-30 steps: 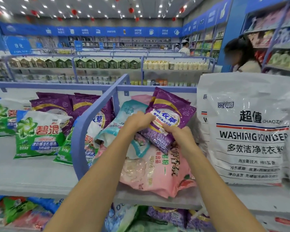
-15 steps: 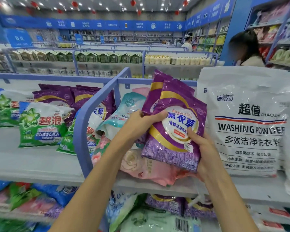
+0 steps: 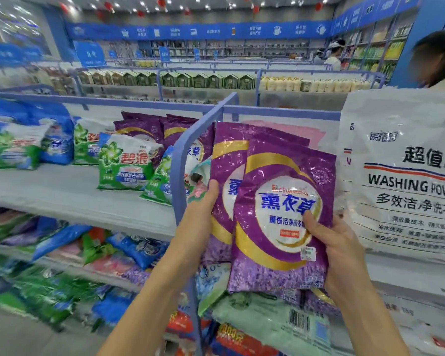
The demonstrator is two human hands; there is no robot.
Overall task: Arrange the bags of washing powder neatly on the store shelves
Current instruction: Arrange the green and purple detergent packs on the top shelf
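Alignment matters now: square the two glossy purple plastic washing-powder bags [image 3: 280,176] edge to edge, labels forward, then probably stand them beside the matching purple bags [image 3: 139,129] on the white upper shelf [image 3: 62,186]. Left hand [image 3: 203,204] pinches the rear bag [image 3: 226,160] by its left edge. Right hand [image 3: 342,255] grips the front bag [image 3: 278,253], thumb on its label. Both bags are held upright before the shelf.

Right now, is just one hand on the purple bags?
No, the left hand grips the rear purple bag and the right hand pinches the front purple bag.
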